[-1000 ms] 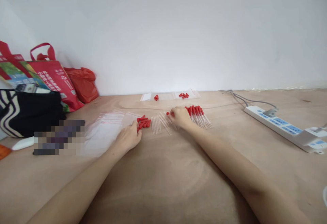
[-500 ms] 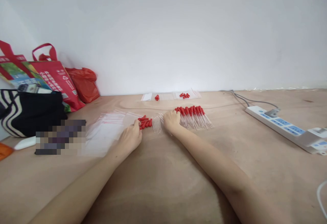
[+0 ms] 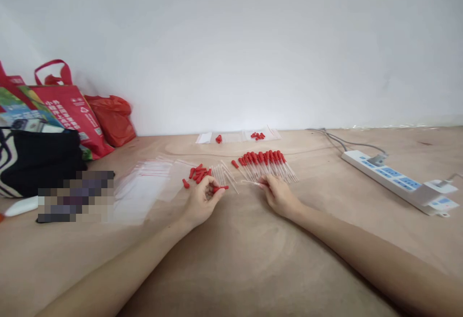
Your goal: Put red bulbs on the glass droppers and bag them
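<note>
A red rubber dropper bulb [image 3: 221, 188] is pinched between the thumb and fingers of my left hand [image 3: 203, 200]. My right hand [image 3: 280, 195] grips a thin clear dropper tube [image 3: 250, 183], its free end pointing left toward the bulb; the two are apart. Loose red bulbs [image 3: 198, 172] lie just beyond my left hand. Beside them is a small pile of bare clear tubes [image 3: 224, 174]. Behind my right hand, several droppers with red bulbs [image 3: 265, 158] on their tubes lie side by side in a row.
Clear zip bags [image 3: 144, 182] are stacked at left, near a blurred-out dark object [image 3: 77, 196]. Filled bags [image 3: 237, 137] with red bulbs lie by the wall. A power strip [image 3: 398, 179] with cables sits at right. Shopping bags [image 3: 68, 114] and a black striped bag [image 3: 43, 158] stand far left.
My left hand has come away from the bulb pile with one red bulb. My right hand has left the tubes and moved right and nearer, holding one tube. The view has shifted slightly.
</note>
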The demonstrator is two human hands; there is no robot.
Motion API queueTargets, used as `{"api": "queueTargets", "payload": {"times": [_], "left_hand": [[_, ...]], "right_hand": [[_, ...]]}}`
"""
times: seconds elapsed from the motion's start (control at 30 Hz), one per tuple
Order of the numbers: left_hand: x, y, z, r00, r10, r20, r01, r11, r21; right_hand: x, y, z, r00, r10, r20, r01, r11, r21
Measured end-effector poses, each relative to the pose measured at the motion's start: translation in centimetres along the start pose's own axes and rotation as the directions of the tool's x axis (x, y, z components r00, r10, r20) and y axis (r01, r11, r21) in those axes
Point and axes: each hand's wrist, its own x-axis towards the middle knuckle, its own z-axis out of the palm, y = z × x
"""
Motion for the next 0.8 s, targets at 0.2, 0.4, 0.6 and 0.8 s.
{"api": "queueTargets", "payload": {"times": [0.2, 0.4, 0.6, 0.8], "left_hand": [[-0.6, 0.9, 1.5, 0.974, -0.124, 0.192, 0.186, 0.918, -0.351], [-0.5, 0.8, 1.7, 0.973, -0.121, 0.197, 0.199, 0.873, -0.446], [-0.5, 0.9, 1.7, 0.967, -0.108, 0.229, 0.191, 0.905, -0.381], [-0.5, 1.1, 2.0, 0.962, -0.172, 0.214, 0.232, 0.926, -0.297]], "right_hand": [[-1.9, -0.7, -1.9, 0.996, -0.089, -0.002, 0.088, 0.989, 0.122], [-1.5, -1.8, -1.0, 0.994, -0.109, 0.032, 0.102, 0.982, 0.158], [-1.5, -2.0, -0.7, 0.992, -0.113, 0.063, 0.102, 0.982, 0.156], [-1.4, -2.2, -0.5, 0.984, -0.163, 0.07, 0.151, 0.977, 0.153]]}}
